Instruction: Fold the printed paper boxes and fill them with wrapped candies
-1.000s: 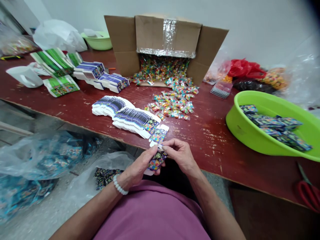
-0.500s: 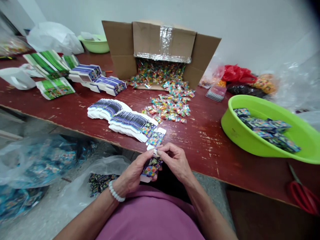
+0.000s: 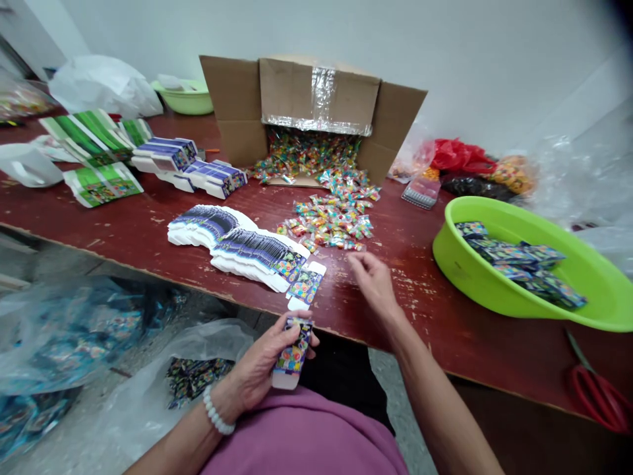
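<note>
In my left hand (image 3: 264, 356), fingers wrapped around it, is a small printed carton (image 3: 293, 353) in dark purple and bright colours. Its white flap points down toward my lap. My right hand (image 3: 374, 285) is above the table, just in front of the loose wrapped candies (image 3: 336, 214). Its fingers are loosely bent and slightly apart, with nothing visible in them. A fanned stack of flat cartons (image 3: 252, 251) lies left of the candies. One flat carton (image 3: 305, 285) sits at the stack's near end, by the table edge.
A cardboard box (image 3: 321, 95) on its side spills candies onto the red table (image 3: 395, 231). At right stand a green basin (image 3: 475, 290) with filled packs and red-handled scissors (image 3: 596, 396). Green carton bundles (image 3: 103, 185) lie at left; plastic bags (image 3: 188, 343) are on the floor.
My right hand has let go of the carton and moved up and right toward the candies. The left hand keeps the carton, now lower and more upright.
</note>
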{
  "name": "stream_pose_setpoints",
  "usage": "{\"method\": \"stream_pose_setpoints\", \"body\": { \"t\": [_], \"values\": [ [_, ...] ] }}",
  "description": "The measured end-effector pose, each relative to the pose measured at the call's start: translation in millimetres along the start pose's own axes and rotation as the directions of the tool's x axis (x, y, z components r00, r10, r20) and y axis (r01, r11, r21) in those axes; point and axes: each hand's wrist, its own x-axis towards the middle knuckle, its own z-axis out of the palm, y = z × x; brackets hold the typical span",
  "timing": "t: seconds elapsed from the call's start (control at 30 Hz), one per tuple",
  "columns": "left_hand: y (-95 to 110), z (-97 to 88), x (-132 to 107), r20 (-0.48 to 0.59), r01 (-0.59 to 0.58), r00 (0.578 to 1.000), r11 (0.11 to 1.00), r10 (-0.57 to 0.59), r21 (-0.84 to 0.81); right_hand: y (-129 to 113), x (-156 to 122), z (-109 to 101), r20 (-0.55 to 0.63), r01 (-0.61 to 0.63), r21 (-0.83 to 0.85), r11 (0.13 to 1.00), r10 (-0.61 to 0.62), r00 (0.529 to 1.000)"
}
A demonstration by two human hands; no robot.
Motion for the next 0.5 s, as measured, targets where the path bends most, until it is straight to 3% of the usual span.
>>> {"method": "stream_pose_setpoints", "body": {
  "t": [0.03,0.07,0.2,0.33,0.5],
  "values": [
    [-2.0,-5.1,-1.9,0.011,0.022,1.000,1.000,-0.022,-0.004,10.6,19.5,-4.4,-0.084,-0.064,-0.171,0.983,0.050,0.995],
    [-3.9,-11.1,-4.1,0.016,0.049,0.999,0.999,-0.049,-0.002,21.0,36.7,-8.0,-0.125,-0.105,-0.221,0.970,0.079,0.989],
    [-5.3,-41.1,-16.1,-0.101,0.089,0.992,0.990,-0.079,0.105,53.0,72.2,-12.9,-0.129,-0.172,-0.259,0.950,0.143,0.981],
    [2.3,-74.7,-29.3,-0.265,0.113,0.964,0.906,0.000,0.408,67.5,72.4,-14.6,-0.107,-0.207,-0.189,0.960,0.189,0.976],
    [13.8,-117.1,-39.9,-0.295,0.196,0.955,0.767,-0.008,0.612,73.7,59.1,-21.8,-0.035,-0.251,0.079,0.965,0.254,0.967]
  ]
}}
